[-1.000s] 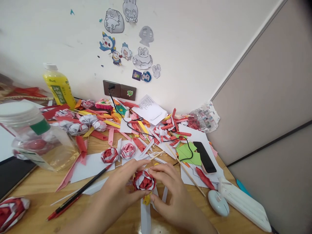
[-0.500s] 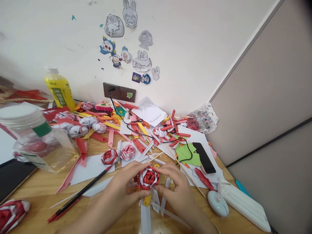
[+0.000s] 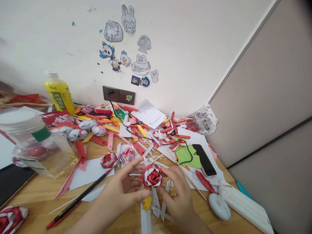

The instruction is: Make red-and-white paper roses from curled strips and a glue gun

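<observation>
A red and white folded paper rose (image 3: 152,176) is held above the desk, its spiral centre facing up. My right hand (image 3: 177,188) grips it from the right, with fingertips and thumb at its edge. My left hand (image 3: 126,187) is at its left side, fingers spread and curved, the thumb apart from the rose at its lower left. Under the rose lie a yellow piece (image 3: 147,202) and white paper strips (image 3: 145,217). Two more paper roses, one red and white (image 3: 109,160) and one pink and white (image 3: 127,155), sit just behind my left hand.
A plastic jar (image 3: 39,143) and yellow drink bottle (image 3: 59,94) stand left. Black and red pens (image 3: 80,196) lie near my left arm. Phone (image 3: 204,160), mouse (image 3: 219,206) and white keyboard (image 3: 246,206) are right. Folded paper strips and a black cable (image 3: 151,139) lie behind.
The rose has turned and shifted slightly right. My left hand's fingers and thumb have opened away from it. The camera view has tilted slightly up.
</observation>
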The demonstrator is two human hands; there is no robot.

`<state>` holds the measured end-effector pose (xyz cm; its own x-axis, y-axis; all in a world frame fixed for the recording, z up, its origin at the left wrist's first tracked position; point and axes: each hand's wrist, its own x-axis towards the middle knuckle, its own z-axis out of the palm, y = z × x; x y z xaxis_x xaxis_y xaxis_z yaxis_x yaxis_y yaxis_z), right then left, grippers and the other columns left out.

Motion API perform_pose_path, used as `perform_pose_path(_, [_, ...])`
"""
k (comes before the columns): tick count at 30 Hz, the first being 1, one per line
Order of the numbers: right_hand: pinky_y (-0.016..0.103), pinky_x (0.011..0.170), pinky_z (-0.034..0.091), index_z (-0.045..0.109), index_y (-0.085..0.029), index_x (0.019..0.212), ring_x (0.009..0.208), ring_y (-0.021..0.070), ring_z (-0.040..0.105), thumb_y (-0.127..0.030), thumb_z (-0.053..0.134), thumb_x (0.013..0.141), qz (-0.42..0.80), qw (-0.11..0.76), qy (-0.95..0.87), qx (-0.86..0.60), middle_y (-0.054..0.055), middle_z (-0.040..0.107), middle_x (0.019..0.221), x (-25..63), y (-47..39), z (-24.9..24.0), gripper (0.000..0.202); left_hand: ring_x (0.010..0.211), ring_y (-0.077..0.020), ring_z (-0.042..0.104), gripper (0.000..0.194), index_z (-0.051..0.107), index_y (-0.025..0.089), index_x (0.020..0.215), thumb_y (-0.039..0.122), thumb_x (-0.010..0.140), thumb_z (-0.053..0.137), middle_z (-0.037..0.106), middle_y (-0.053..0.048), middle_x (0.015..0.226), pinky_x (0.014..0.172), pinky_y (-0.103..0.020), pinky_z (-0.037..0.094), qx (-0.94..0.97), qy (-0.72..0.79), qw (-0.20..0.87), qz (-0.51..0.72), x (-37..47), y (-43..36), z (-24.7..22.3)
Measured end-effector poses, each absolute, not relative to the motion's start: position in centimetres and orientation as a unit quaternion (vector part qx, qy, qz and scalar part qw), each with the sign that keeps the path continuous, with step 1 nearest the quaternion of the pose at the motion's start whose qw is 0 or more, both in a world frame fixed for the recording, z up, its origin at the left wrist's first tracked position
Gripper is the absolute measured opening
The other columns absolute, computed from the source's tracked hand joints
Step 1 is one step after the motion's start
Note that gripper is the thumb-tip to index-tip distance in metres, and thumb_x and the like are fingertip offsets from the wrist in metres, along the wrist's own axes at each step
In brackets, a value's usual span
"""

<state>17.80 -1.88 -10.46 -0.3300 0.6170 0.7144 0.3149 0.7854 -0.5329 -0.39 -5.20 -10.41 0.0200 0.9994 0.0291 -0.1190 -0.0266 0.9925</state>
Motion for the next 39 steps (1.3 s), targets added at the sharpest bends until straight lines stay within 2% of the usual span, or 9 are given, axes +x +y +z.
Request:
perform_pose_path(5, [0.035, 0.077, 0.049, 0.051, -0.031, 0.122, 0.089, 0.0204, 0.058, -0.005, 0.052, 0.085, 0.128, 0.516, -0.809, -0.250, 0.005, 0.062, 0.097, 17.4, -2.5, -11.0, 0.045, 0.096, -0.0235, 0.067, 0.058, 0.060, 0.025, 0.113, 0.025, 0.058, 0.079, 0.069, -0.005, 0.108, 0.084, -0.037, 0.056, 0.527, 0.539, 0.386, 0.531, -0.2, -6.1, -10.0])
perform_pose_path(7, [0.035, 0.081, 0.049, 0.049, -0.031, 0.124, 0.094, 0.0201, 0.058, -0.008, 0.053, 0.086, 0.153, 0.491, -0.825, -0.233, 0.006, 0.061, 0.103, 17.9, -2.3, -10.5, 0.044, 0.092, -0.0225, 0.068, 0.057, 0.061, 0.026, 0.113, 0.025, 0.059, 0.079, 0.070, -0.004, 0.107, 0.084, -0.036, 0.057, 0.553, 0.548, 0.343, 0.526, -0.5, -6.3, -9.8])
perform_pose_path(10, [0.038, 0.091, 0.046, 0.052, -0.029, 0.123, 0.105, 0.0227, 0.056, -0.036, 0.054, 0.091, 0.258, 0.429, -0.838, -0.217, 0.007, 0.059, 0.113, 19.0, -1.8, -9.2, 0.033, 0.089, -0.0209, 0.068, 0.058, 0.059, 0.029, 0.117, 0.024, 0.063, 0.078, 0.071, -0.003, 0.103, 0.082, -0.035, 0.057, 0.600, 0.546, 0.298, 0.503, -1.2, -6.2, -9.5])
perform_pose_path(12, [0.041, 0.097, 0.043, 0.052, -0.028, 0.124, 0.113, 0.0246, 0.053, -0.055, 0.046, 0.091, 0.338, 0.416, -0.812, -0.232, 0.008, 0.058, 0.118, 19.5, -1.6, -8.5, 0.043, 0.093, -0.0216, 0.067, 0.057, 0.059, 0.032, 0.116, 0.024, 0.063, 0.079, 0.070, -0.002, 0.105, 0.085, -0.035, 0.055, 0.642, 0.526, 0.271, 0.489, -1.4, -6.2, -9.5])
perform_pose_path(14, [0.041, 0.100, 0.041, 0.054, -0.027, 0.124, 0.115, 0.0239, 0.053, -0.055, 0.042, 0.093, 0.387, 0.413, -0.782, -0.260, 0.008, 0.059, 0.120, 19.6, -1.5, -8.2, 0.044, 0.100, -0.0223, 0.064, 0.054, 0.059, 0.034, 0.116, 0.025, 0.066, 0.078, 0.068, -0.002, 0.109, 0.086, -0.034, 0.054, 0.679, 0.490, 0.260, 0.480, -1.3, -6.1, -9.7])
perform_pose_path(19, [0.033, 0.087, 0.048, 0.069, -0.023, 0.101, 0.098, 0.0204, 0.062, -0.045, 0.053, 0.090, 0.471, 0.381, -0.731, -0.314, 0.007, 0.068, 0.102, 18.7, -1.2, -8.8, 0.029, 0.092, -0.0186, 0.063, 0.055, 0.054, 0.037, 0.123, 0.021, 0.074, 0.071, 0.065, -0.001, 0.104, 0.077, -0.029, 0.054, 0.700, 0.450, 0.288, 0.474, -0.6, -5.9, -10.8])
perform_pose_path(25, [0.029, 0.079, 0.047, 0.069, -0.022, 0.101, 0.088, 0.0179, 0.061, -0.048, 0.066, 0.080, 0.582, 0.356, -0.652, -0.331, 0.005, 0.067, 0.097, 18.7, -1.0, -9.3, 0.034, 0.090, -0.0165, 0.062, 0.060, 0.052, 0.042, 0.125, 0.019, 0.074, 0.072, 0.066, 0.001, 0.102, 0.072, -0.024, 0.052, 0.719, 0.422, 0.285, 0.472, -0.6, -5.8, -10.8])
perform_pose_path(33, [0.021, 0.061, 0.040, 0.063, -0.020, 0.083, 0.069, 0.0108, 0.053, -0.041, 0.075, 0.074, 0.636, 0.360, -0.609, -0.309, 0.000, 0.061, 0.081, 18.5, -0.8, -9.2, 0.026, 0.083, -0.0159, 0.063, 0.043, 0.064, 0.037, 0.110, 0.029, 0.070, 0.076, 0.065, -0.001, 0.107, 0.070, -0.025, 0.052, 0.700, 0.407, 0.362, 0.461, -0.5, -6.0, -10.8])
perform_pose_path(39, [0.022, 0.062, 0.040, 0.055, -0.018, 0.073, 0.068, 0.0113, 0.053, -0.040, 0.081, 0.066, 0.689, 0.353, -0.566, -0.285, -0.001, 0.059, 0.073, 18.6, -0.8, -9.2, 0.035, 0.097, -0.0213, 0.061, 0.059, 0.059, 0.032, 0.113, 0.033, 0.058, 0.082, 0.059, -0.002, 0.122, 0.087, -0.035, 0.048, 0.646, 0.441, 0.510, 0.358, -1.1, -6.7, -9.3])
